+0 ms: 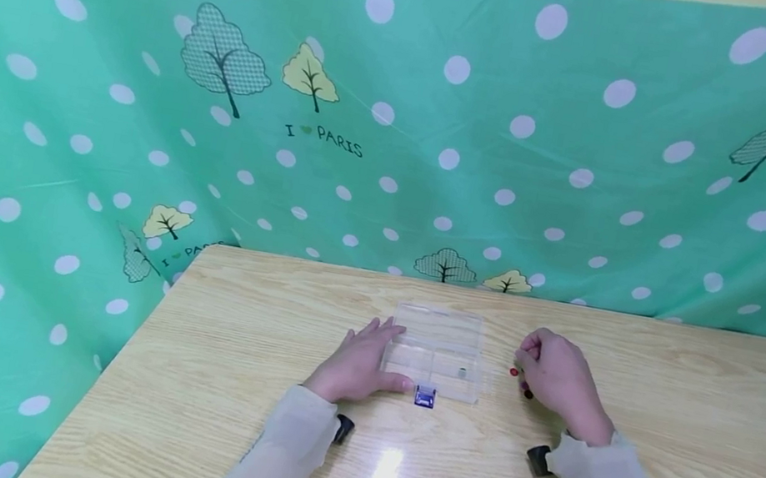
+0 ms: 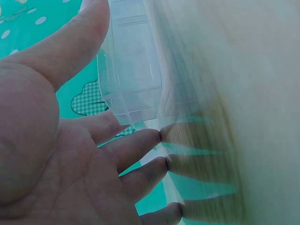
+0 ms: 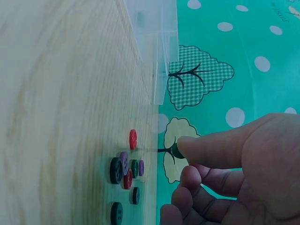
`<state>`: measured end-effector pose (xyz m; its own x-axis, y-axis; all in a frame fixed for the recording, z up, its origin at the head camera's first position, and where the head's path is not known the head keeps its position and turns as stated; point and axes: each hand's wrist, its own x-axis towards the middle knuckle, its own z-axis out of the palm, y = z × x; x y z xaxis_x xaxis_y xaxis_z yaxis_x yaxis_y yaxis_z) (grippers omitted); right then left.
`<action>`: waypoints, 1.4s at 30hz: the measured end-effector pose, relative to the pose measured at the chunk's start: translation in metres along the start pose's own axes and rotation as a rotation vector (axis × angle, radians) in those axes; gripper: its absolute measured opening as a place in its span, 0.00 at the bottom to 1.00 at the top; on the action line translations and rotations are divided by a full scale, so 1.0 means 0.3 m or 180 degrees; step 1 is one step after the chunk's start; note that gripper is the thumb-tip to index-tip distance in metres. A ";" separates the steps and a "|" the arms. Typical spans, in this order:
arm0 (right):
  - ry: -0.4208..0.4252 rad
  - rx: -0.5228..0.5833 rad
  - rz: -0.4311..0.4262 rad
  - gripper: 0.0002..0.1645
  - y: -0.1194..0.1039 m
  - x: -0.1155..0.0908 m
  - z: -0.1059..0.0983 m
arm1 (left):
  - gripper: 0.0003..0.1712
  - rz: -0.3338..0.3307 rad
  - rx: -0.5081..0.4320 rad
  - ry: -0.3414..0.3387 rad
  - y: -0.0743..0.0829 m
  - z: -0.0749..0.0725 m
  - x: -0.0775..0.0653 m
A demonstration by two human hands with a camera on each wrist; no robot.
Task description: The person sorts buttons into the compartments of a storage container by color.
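A clear plastic box [image 1: 405, 365] lies on the table with its lid folded back. A blue clasp [image 1: 425, 398] is at its front edge, and a small dark button [image 1: 462, 373] lies in its right front compartment. Against the box's left side rests my left hand [image 1: 358, 362], fingers extended and thumb along the front near the clasp. To the right of the box, my right hand [image 1: 561, 379] pinches a dark green button [image 3: 176, 151] between thumb and forefinger, above the table. Below it lie loose buttons, among them a red button [image 3: 133, 139] and a black button [image 3: 116, 170].
Beside those lie more loose buttons, including a purple button [image 3: 123, 162] and another dark button [image 3: 116, 213]. The wooden table [image 1: 212, 396] backs onto a green dotted curtain [image 1: 383, 146]. Bright glare shows on the table between the forearms.
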<state>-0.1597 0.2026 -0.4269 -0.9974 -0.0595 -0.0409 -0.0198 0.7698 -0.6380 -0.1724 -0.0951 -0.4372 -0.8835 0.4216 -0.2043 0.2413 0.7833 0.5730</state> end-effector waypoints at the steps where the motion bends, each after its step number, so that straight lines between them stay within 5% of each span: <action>1: 0.0006 0.0003 -0.0015 0.06 -0.001 0.000 0.001 | 0.53 -0.0007 0.0007 0.0001 0.000 -0.001 0.000; 42: 0.0231 -0.0237 -0.0296 0.03 -0.064 0.004 0.066 | 0.52 -0.0012 -0.0029 -0.0020 0.006 -0.005 -0.003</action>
<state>-0.1593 0.1752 -0.4301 -0.9933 -0.0889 0.0732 -0.1149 0.8082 -0.5776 -0.1717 -0.0947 -0.4348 -0.8818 0.4217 -0.2114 0.2344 0.7806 0.5794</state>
